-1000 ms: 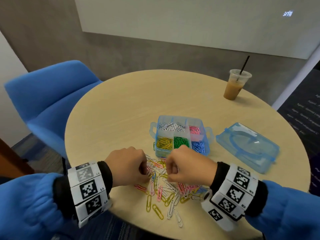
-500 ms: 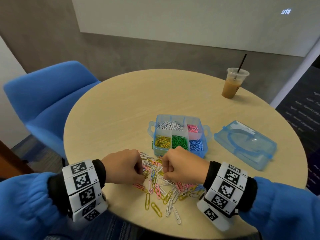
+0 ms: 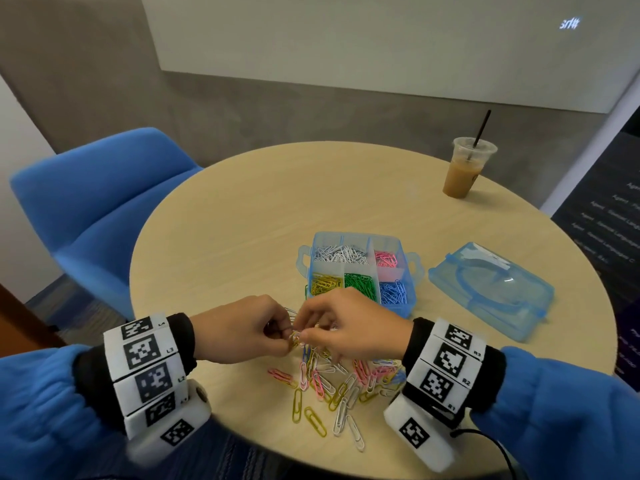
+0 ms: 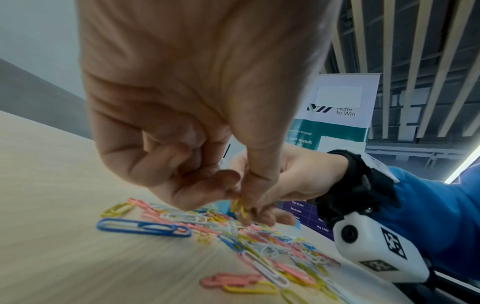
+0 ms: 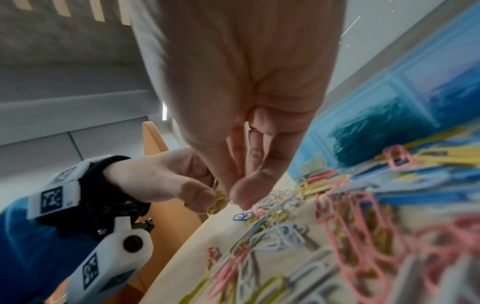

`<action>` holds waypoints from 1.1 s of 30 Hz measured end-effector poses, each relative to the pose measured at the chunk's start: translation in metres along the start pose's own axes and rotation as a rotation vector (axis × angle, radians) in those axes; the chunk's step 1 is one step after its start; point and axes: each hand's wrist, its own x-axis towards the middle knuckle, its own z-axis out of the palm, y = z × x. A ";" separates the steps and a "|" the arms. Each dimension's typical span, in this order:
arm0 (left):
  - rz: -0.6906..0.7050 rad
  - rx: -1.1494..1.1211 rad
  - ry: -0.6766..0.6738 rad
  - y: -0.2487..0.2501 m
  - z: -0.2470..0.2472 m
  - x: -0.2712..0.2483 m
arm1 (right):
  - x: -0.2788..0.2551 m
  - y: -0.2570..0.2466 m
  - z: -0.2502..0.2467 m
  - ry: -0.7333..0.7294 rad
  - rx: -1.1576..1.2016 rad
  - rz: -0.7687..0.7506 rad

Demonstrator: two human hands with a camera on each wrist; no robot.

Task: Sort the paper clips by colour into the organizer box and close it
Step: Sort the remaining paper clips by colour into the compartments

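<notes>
Left hand: the left hand (image 3: 239,327) hovers just above the near part of the surface (image 3: 242,216), its fingers curled in, thumb and forefinger in a narrow grip on some yellow paper clips (image 3: 294,339).
Right hand: the right hand (image 3: 353,327) meets it fingertip to fingertip – its thumb and forefinger close in a narrow grip on the same yellow clips, the other fingers loosely bent.
Held clips: small and partly hidden by the fingertips; the wrist views show yellow wire between both thumbs (image 5: 218,202), but how many clips there are cannot be told.
Loose pile: a mixed heap of paper clips (image 3: 332,382) – pink, white, yellow, blue – lies on the surface right under and just near of the hands, with a few strays towards the near edge.
Organizer box: the organizer box (image 3: 408,299) stands open just beyond the hands, nearly touching the far edge of the pile.
Compartments: white clips in the far left, pink in the far right; yellow, green and blue in the near row from left to right.
Lid: the clear blue lid (image 3: 491,289) lies flat on the surface to the right of the box, apart from it.
Drink: a plastic cup (image 3: 464,171) of brown drink with a black straw stands near the far right edge.
Chair: a blue chair (image 3: 100,202) stands at the left of the surface.
</notes>
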 end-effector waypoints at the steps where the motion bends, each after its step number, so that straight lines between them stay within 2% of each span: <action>1: 0.003 -0.001 -0.010 0.002 0.000 0.001 | 0.000 0.000 0.001 -0.024 0.018 0.004; 8: -0.023 -0.016 -0.122 0.000 -0.017 0.002 | -0.007 0.004 -0.009 -0.038 -0.169 0.022; 12: -0.018 -0.031 -0.145 0.006 -0.020 0.009 | -0.008 0.006 -0.006 0.031 -0.197 0.051; 14: -0.007 -0.022 -0.087 0.013 -0.024 0.016 | -0.007 0.006 -0.004 0.048 -0.274 0.069; 19: 0.033 -0.010 0.199 0.025 -0.039 0.056 | -0.001 0.002 0.005 0.034 -0.409 0.090; 24: -0.007 0.044 0.233 0.024 -0.036 0.080 | 0.003 -0.002 0.010 -0.013 -0.438 0.114; 29: -0.024 0.205 0.332 0.019 -0.026 0.042 | -0.010 0.000 -0.005 -0.029 -0.383 0.149; 31: -0.052 0.326 0.267 0.018 -0.022 0.017 | -0.017 0.003 -0.015 -0.018 -0.331 0.151; 33: -0.060 0.399 0.146 0.018 -0.014 -0.004 | -0.022 0.004 -0.024 -0.005 -0.267 0.142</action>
